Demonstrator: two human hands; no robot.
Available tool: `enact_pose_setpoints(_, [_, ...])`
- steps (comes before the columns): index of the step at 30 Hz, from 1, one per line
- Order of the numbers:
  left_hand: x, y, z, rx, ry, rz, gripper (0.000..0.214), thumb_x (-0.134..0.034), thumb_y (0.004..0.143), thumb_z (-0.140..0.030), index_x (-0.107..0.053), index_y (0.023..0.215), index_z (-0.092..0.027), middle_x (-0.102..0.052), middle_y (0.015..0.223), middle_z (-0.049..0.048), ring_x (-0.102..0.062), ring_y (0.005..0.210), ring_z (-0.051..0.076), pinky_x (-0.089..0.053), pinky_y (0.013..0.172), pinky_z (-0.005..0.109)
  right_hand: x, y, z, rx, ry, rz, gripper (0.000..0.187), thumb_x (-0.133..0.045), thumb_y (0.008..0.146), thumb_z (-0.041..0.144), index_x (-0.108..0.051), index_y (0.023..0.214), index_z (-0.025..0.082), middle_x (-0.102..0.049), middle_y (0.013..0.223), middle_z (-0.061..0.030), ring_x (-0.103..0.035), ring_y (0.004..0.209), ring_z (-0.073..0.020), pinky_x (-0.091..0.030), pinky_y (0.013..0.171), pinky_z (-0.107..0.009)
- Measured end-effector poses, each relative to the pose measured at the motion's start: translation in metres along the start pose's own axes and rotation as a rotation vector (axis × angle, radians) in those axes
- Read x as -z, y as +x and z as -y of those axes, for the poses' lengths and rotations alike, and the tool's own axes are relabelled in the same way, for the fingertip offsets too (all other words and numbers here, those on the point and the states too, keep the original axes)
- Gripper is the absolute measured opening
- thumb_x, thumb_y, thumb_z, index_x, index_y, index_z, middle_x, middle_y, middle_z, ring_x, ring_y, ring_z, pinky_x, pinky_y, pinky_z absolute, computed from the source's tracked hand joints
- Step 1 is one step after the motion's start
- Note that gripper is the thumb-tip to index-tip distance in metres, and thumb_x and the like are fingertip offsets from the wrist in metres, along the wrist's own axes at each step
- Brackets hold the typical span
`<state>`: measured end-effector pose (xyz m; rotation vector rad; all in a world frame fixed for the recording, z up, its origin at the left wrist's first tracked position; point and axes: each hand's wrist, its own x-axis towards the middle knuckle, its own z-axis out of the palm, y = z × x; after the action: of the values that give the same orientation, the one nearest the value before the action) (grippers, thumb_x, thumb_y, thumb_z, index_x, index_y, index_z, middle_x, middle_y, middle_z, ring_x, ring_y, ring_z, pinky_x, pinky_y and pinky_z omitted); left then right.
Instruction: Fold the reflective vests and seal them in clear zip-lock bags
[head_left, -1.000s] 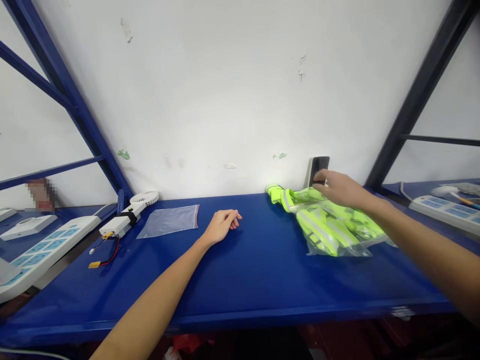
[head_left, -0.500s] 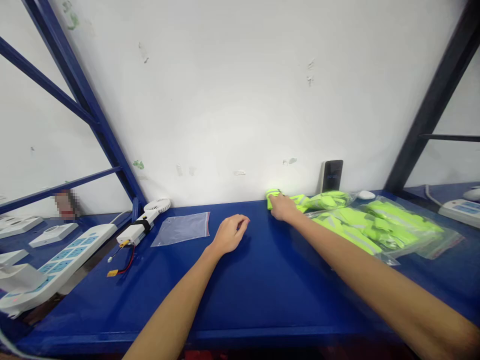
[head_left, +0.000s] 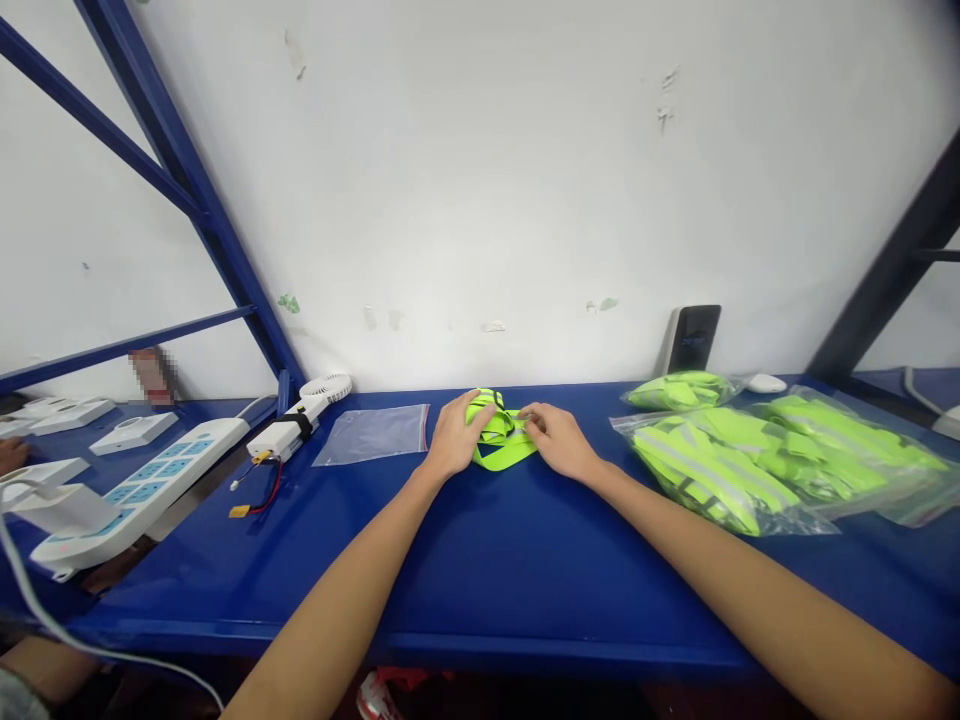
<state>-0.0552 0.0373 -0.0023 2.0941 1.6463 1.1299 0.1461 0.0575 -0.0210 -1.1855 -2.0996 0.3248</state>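
Observation:
A bundled neon-yellow reflective strap (head_left: 501,456) lies in the middle of the blue table (head_left: 510,560), with a loop of its band spread toward me. My left hand (head_left: 456,432) is closed on the bundle's left side, thumb on top. At the right side, my right hand (head_left: 559,436) pinches the band between thumb and fingers. Left of my hands a flat, see-through zip bag (head_left: 373,436) rests on the table. Several clear bags with similar neon-yellow straps (head_left: 716,470) lie to the right.
A phone (head_left: 693,338) leans on the wall at the back right, near a white mouse-like object (head_left: 766,384). On the left are a small white fan (head_left: 327,385), a white battery box with wires (head_left: 276,436) and a power strip (head_left: 146,495). Another person's hand (head_left: 10,456) shows at the left edge.
My right hand has brought the neon-yellow strap from the back right to the middle. My left hand, empty before, now holds its left side. The camera view has shifted slightly.

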Motion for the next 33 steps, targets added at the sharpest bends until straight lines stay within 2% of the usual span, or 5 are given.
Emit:
enact_pose_setpoints(5, [-0.006, -0.007, -0.005, -0.064, 0.266, 0.014, 0.087, -0.074, 0.066, -0.050, -0.040, 0.142, -0.026, -0.028, 0.153, 0.0149, -0.035, 0.134, 0.039, -0.033, 0.106, 0.051, 0.004, -0.006, 0.012, 0.054, -0.200, 0.158, 0.029, -0.043, 0.089, 0.019, -0.065, 0.107, 0.016, -0.068, 0.102, -0.0111, -0.061, 0.090, -0.0225, -0.041, 0.078, -0.031])
enact_pose_setpoints(10, [-0.007, 0.001, 0.005, -0.042, 0.131, 0.003, 0.067, -0.073, 0.070, -0.038, -0.050, 0.131, -0.021, -0.056, 0.130, 0.0131, -0.053, 0.119, 0.030, -0.039, 0.102, 0.042, 0.012, -0.016, 0.022, 0.052, -0.357, 0.132, 0.033, -0.042, 0.092, 0.024, -0.063, 0.117, 0.018, -0.066, 0.103, -0.0128, -0.058, 0.095, -0.0258, -0.041, 0.081, -0.035])
enact_pose_setpoints(21, [-0.004, 0.016, 0.008, 0.478, -1.041, -0.328, 0.032, -0.059, 0.079, -0.042, -0.063, 0.098, -0.017, -0.070, 0.087, 0.0050, -0.066, 0.080, 0.020, -0.052, 0.075, 0.031, 0.026, -0.020, 0.039, -0.010, -0.310, 0.084, 0.054, -0.037, 0.096, 0.030, -0.029, 0.148, 0.023, -0.071, 0.099, -0.0073, -0.064, 0.085, -0.0234, -0.041, 0.070, -0.031])
enact_pose_setpoints(26, [0.000, 0.015, -0.004, 0.440, -1.370, -0.310, 0.027, -0.052, 0.080, -0.038, -0.062, 0.094, -0.017, -0.070, 0.078, 0.0031, -0.068, 0.077, 0.021, -0.055, 0.069, 0.030, 0.032, -0.019, 0.042, 0.077, -0.180, -0.034, 0.057, -0.039, 0.094, 0.026, -0.024, 0.149, 0.026, -0.070, 0.099, -0.0038, -0.064, 0.081, -0.0197, -0.039, 0.066, -0.027])
enact_pose_setpoints(33, [0.003, 0.012, -0.003, 0.388, -1.011, -0.174, 0.036, -0.047, 0.081, -0.050, -0.059, 0.091, -0.017, -0.070, 0.075, 0.0073, -0.069, 0.073, 0.024, -0.056, 0.065, 0.034, 0.037, -0.015, 0.032, 0.042, -0.045, -0.144, 0.043, -0.047, 0.090, 0.027, -0.047, 0.134, 0.026, -0.061, 0.096, -0.0047, -0.055, 0.088, -0.0203, -0.042, 0.080, -0.034])
